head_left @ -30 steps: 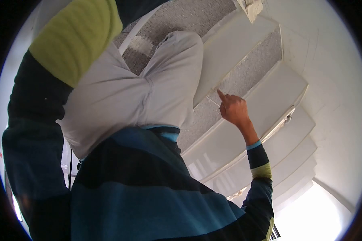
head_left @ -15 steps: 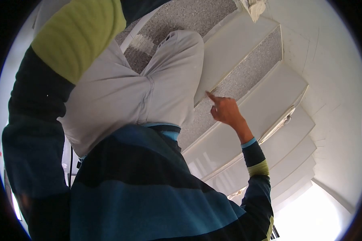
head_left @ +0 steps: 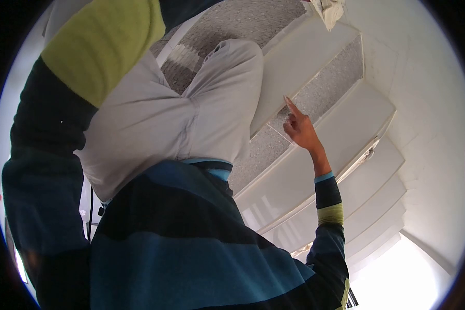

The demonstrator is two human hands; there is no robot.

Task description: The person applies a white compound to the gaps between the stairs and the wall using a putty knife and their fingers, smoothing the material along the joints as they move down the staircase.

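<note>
Right hand (head_left: 300,130): index finger extended, other fingers curled, nothing visibly held. I read the fingertip at the step edge (head_left: 315,76), between pale panel (head_left: 299,59) and speckled tread (head_left: 333,77); contact unclear. Left hand: out of view, state unknown. Possible snag: sliding across a rough edge. Further steps (head_left: 374,173) adjoin a pale wall (head_left: 413,98).

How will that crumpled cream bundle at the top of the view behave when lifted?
The crumpled cream bundle will probably be floppy, since it bunches in loose, uneven folds. It may sag or partly unfold, as its lower end tapers to a creased point. Rolling seems unlikely given that irregular shape.
</note>
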